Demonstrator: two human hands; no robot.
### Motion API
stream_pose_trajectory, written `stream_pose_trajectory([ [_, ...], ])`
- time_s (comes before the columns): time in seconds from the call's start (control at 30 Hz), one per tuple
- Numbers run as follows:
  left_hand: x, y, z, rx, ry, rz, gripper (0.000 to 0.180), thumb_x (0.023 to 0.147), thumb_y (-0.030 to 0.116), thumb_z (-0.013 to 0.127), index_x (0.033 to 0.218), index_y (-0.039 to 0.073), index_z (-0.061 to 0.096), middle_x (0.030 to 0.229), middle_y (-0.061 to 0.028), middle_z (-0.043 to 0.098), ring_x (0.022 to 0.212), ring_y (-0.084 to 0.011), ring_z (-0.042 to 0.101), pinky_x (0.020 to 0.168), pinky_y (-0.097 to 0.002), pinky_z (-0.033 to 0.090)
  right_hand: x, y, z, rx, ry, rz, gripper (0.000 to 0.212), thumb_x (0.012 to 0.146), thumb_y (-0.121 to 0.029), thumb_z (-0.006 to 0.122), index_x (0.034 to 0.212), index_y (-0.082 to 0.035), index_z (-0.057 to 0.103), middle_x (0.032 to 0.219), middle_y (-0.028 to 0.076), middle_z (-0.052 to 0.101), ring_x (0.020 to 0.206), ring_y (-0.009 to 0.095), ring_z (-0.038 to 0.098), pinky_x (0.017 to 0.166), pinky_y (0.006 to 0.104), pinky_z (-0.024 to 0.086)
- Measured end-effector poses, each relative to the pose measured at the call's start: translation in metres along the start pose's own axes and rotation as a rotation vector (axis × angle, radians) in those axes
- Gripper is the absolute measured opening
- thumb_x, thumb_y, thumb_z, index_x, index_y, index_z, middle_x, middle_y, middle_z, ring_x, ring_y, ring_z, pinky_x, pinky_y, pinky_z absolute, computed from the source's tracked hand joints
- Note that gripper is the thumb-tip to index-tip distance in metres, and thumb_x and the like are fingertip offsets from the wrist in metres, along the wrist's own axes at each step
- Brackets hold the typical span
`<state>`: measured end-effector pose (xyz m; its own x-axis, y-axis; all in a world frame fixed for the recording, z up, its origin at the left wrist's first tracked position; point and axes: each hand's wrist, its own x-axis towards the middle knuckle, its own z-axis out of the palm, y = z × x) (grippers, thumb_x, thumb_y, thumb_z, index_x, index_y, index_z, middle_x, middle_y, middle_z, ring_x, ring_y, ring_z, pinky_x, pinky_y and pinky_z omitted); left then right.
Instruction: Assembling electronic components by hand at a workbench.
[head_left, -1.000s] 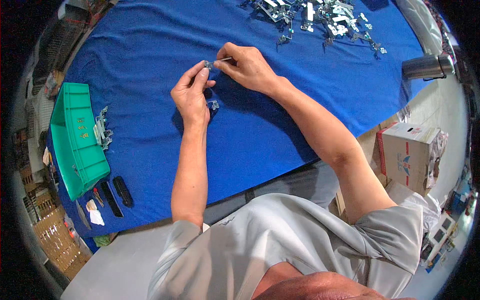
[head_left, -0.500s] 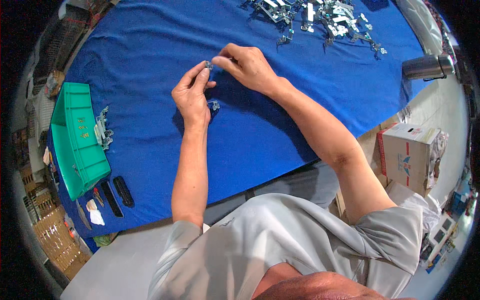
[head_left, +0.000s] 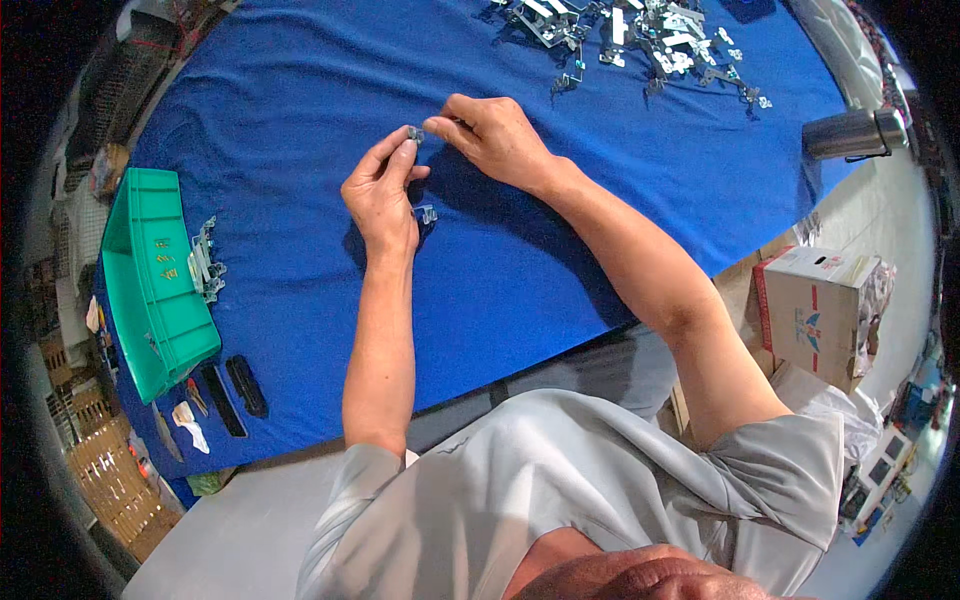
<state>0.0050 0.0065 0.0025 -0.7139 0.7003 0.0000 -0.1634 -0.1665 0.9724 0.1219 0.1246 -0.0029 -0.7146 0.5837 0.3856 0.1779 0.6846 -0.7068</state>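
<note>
Metal fitting [head_left: 415, 133], left hand [head_left: 381, 196] pinching | right hand [head_left: 490, 138] curled, contents unclear | shallow pinch may drop it on cloth [head_left: 510, 300], inside edges

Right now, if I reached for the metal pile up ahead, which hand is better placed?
Probably your right hand: it is nearer the metal pile, though I can't tell whether its grip is empty. Your left hand sits farther away and pinches a small part.

Two hands [head_left: 385, 205], one green bin [head_left: 183, 325], one flask [head_left: 845, 135]
</note>
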Motion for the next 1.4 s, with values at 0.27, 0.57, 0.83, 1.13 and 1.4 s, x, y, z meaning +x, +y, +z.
stream_pose_trajectory([
  [0.27, -0.001, 0.0, 0.002, -0.029, -0.001, -0.011, 0.019, 0.087, -0.003, 0.067, 0.105, -0.005, 0.07, 0.095, -0.0116, 0.071, 0.075, -0.0121, 0.066, 0.06, -0.0229, 0.058, -0.001, 0.001, 0.001, 0.058, 0.073, -0.047, 0.027, 0.092, -0.025, 0.066, 0.085, 0.001, 0.061, 0.065, 0.015, 0.06, 0.054, 0.027, 0.058, 0.053, 0.0386, 0.045],
  [0.57, -0.001, -0.003, 0.0, -0.002, 0.01, -0.005, 0.019, 0.087, -0.004, 0.067, 0.106, -0.005, 0.07, 0.096, -0.0122, 0.071, 0.075, -0.0123, 0.067, 0.061, -0.0226, 0.058, -0.001, -0.005, 0.0, 0.149, 0.144, -0.092, 0.029, 0.092, -0.025, 0.066, 0.08, 0.002, 0.06, 0.062, 0.016, 0.061, 0.056, 0.026, 0.063, 0.053, 0.0381, 0.047],
  [0.83, 0.0, -0.002, 0.0, 0.005, -0.005, -0.002, 0.02, 0.087, -0.005, 0.065, 0.106, -0.005, 0.069, 0.099, -0.0127, 0.07, 0.08, -0.0134, 0.067, 0.062, -0.0235, 0.059, 0.0, -0.003, 0.001, 0.061, 0.091, -0.002, 0.028, 0.092, -0.025, 0.065, 0.086, 0.003, 0.061, 0.066, 0.017, 0.062, 0.058, 0.029, 0.063, 0.054, 0.0386, 0.047],
  [1.13, 0.001, -0.004, -0.005, 0.019, -0.001, 0.01, 0.024, 0.088, -0.008, 0.056, 0.107, -0.003, 0.07, 0.104, -0.0134, 0.07, 0.09, -0.0172, 0.068, 0.065, -0.0248, 0.058, 0.0, -0.004, -0.001, -0.033, -0.034, 0.036, 0.025, 0.092, -0.023, 0.065, 0.089, 0.002, 0.06, 0.069, 0.016, 0.063, 0.061, 0.026, 0.063, 0.055, 0.0374, 0.046],
  [1.4, 0.0, -0.005, -0.005, 0.001, 0.0, 0.01, 0.026, 0.088, -0.012, 0.052, 0.105, -0.004, 0.07, 0.105, -0.014, 0.069, 0.091, -0.0179, 0.068, 0.066, -0.0266, 0.061, -0.001, -0.006, -0.002, 0.173, 0.076, -0.026, 0.028, 0.091, -0.025, 0.066, 0.083, 0.002, 0.062, 0.063, 0.016, 0.061, 0.054, 0.025, 0.06, 0.053, 0.037, 0.046],
])
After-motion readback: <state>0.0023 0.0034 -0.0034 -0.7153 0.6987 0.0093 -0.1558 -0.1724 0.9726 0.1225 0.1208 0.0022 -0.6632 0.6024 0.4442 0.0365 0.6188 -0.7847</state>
